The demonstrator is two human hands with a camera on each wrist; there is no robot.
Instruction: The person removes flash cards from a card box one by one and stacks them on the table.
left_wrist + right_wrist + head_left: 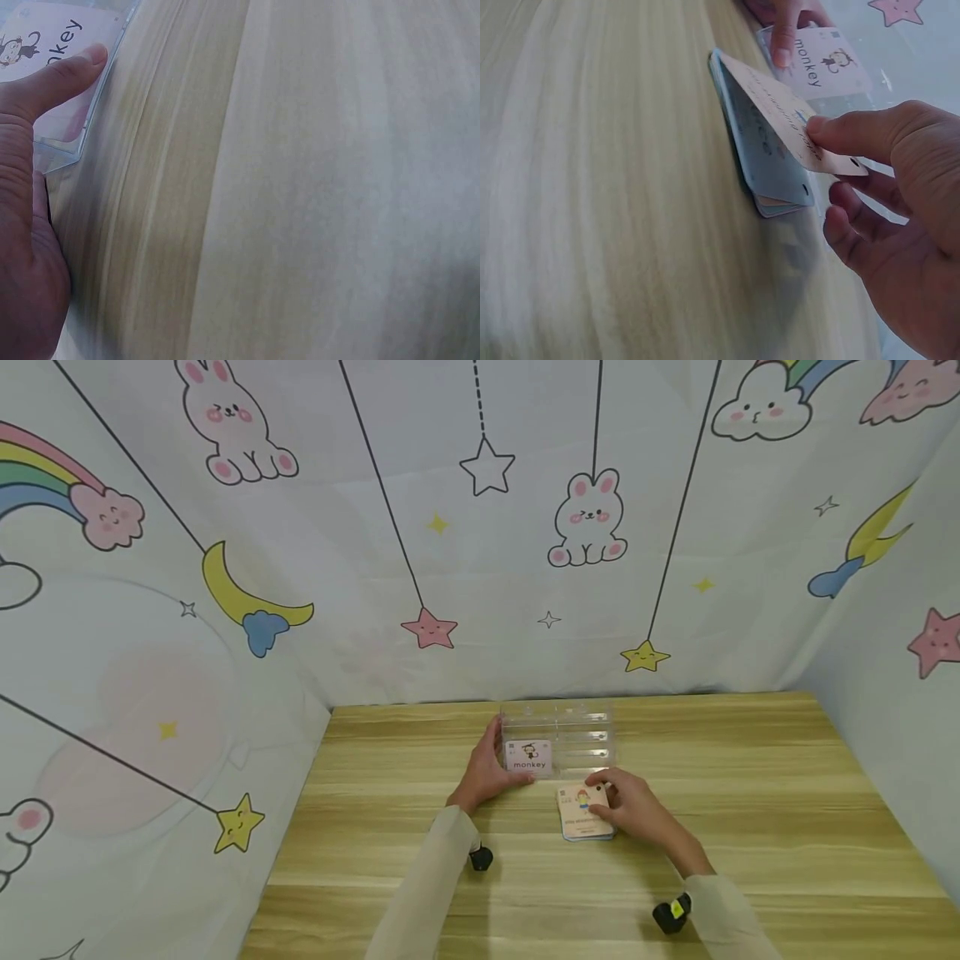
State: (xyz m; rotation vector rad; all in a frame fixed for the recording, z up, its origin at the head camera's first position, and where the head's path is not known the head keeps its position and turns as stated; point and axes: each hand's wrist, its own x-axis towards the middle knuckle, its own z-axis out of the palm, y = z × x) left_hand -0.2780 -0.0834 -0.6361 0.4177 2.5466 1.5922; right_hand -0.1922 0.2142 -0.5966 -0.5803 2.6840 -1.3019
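A clear plastic case (585, 729) with several compartments lies near the table's back edge. Its front left compartment bears a pink card (529, 760) printed "monkey" with a monkey picture. My left hand (487, 774) grips the case's front left corner, the thumb (71, 73) lying over the front edge. Closer to me is a stack of cards (754, 154) with rounded corners and punched holes. My right hand (633, 806) pinches the peach top card (772, 105) between thumb and fingers; one side of it is raised off the bluish card beneath.
The wood-grain table (360, 893) runs to both sides. A white curtain (480, 668) with rabbits, stars and clouds closes off the back and sides. Small black cameras (481, 858) sit at both wrists.
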